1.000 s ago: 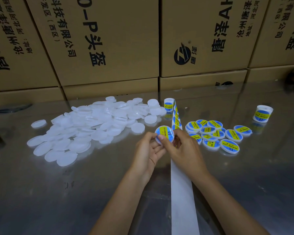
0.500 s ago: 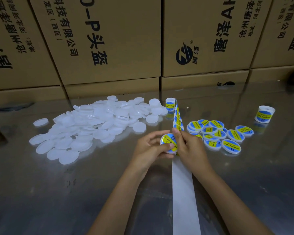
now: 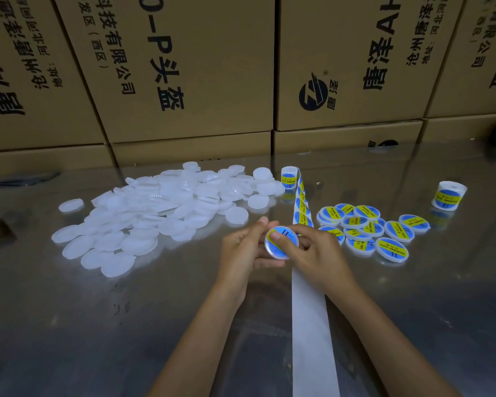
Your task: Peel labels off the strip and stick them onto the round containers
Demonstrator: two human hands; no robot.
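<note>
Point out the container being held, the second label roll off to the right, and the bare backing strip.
Held container (image 3: 281, 243): head view, its labelled face.
Right roll (image 3: 447, 196): head view, its outer label.
Backing strip (image 3: 311, 333): head view, bare white middle.

Both hands grip one labelled container (image 3: 281, 243) at centre, left hand (image 3: 245, 247) cupping, right hand (image 3: 317, 255) thumb pressing its label. Blank pile (image 3: 155, 210) left, labelled pile (image 3: 367, 227) right, strip (image 3: 311, 325) running near.

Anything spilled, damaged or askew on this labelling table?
Nothing stands out. Both hands hold one container, thumb pressing its label; blank containers lie heaped left, labelled ones right.
</note>
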